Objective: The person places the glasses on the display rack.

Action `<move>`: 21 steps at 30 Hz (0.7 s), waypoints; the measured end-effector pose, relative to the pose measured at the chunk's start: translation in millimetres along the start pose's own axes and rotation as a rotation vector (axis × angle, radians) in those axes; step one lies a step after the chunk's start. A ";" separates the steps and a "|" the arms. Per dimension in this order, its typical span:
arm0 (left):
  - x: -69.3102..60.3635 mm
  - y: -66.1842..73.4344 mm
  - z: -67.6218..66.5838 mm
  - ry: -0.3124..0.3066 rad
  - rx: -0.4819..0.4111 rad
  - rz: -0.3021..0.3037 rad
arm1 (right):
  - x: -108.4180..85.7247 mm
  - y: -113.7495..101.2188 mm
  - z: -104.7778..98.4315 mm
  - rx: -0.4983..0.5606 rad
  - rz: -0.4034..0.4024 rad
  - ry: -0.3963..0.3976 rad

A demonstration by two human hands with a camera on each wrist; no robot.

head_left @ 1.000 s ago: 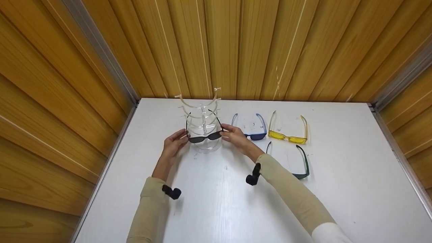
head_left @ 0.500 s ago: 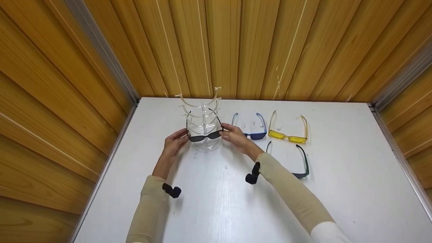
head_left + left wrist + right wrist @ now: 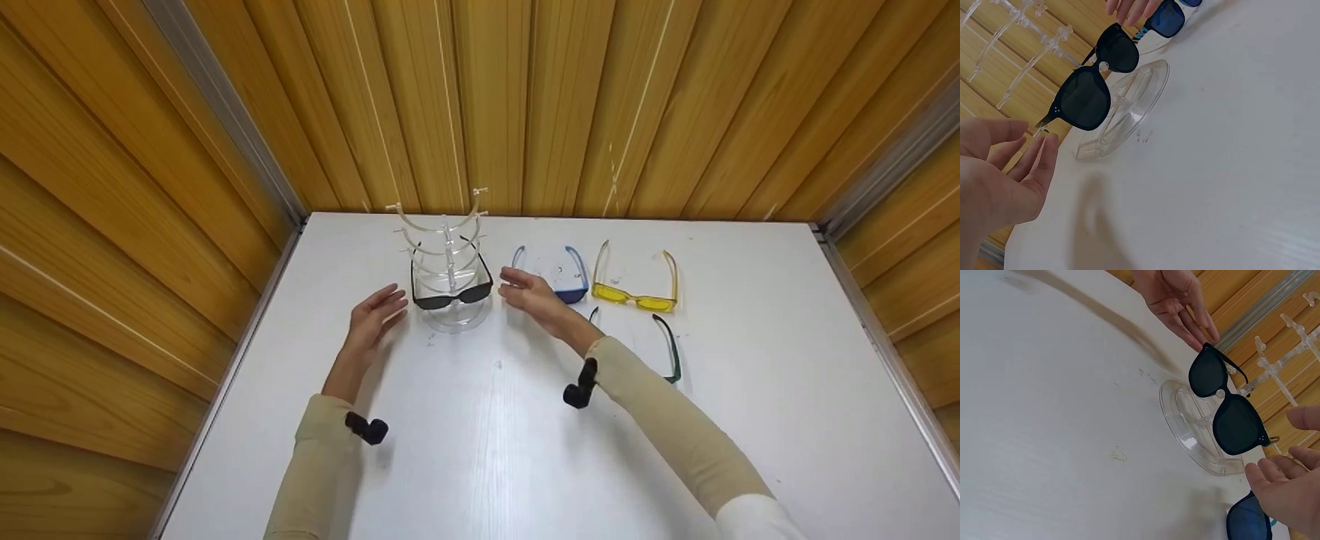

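Of the four pairs of glasses in view, you have one on the clear stand point(image 3: 450, 259): the black sunglasses point(image 3: 453, 298) sit low on it, lenses facing you, and that placing looks done, since neither hand grips them. Your left hand point(image 3: 373, 319) is just beside one end of the frame, fingers extended and slightly parted, holding nothing; your right hand point(image 3: 536, 298) is near the other end, its fingers likewise extended and without a hold. The stand's upper tiers carry no glasses, and three pairs are off it: the blue glasses point(image 3: 574, 295), partly behind your right hand, the yellow glasses point(image 3: 634, 301) beside them, and the green-framed glasses point(image 3: 673, 352), half hidden by your right arm. All three lie on the white counter point(image 3: 480, 450), which shows small scuffs and a glare streak. Wood-grain walls point(image 3: 495, 105) enclose it behind and at both sides, with grey metal strips point(image 3: 225, 105) at the corners.
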State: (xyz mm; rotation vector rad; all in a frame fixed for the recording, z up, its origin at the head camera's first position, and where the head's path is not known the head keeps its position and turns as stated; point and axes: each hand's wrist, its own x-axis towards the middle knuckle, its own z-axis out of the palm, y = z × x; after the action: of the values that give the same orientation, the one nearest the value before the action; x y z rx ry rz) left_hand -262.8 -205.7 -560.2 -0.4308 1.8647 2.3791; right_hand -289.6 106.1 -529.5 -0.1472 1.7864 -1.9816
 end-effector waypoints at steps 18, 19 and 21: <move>-32.5 11.2 9.7 -0.145 0.161 0.012 | -69.8 -20.2 -80.6 0.010 -0.002 -0.115; -33.7 10.6 12.5 -0.166 0.172 0.013 | -74.3 -20.1 -85.7 0.001 -0.007 -0.125; -36.4 9.2 19.1 -0.206 0.192 0.013 | -84.2 -20.7 -96.1 -0.021 -0.017 -0.143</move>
State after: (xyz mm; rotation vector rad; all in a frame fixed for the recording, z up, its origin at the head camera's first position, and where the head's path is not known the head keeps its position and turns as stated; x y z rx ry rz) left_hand -233.4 -185.9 -537.5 -0.1507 1.9784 2.1313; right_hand -257.0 228.9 -504.8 -0.3039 1.7203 -1.9137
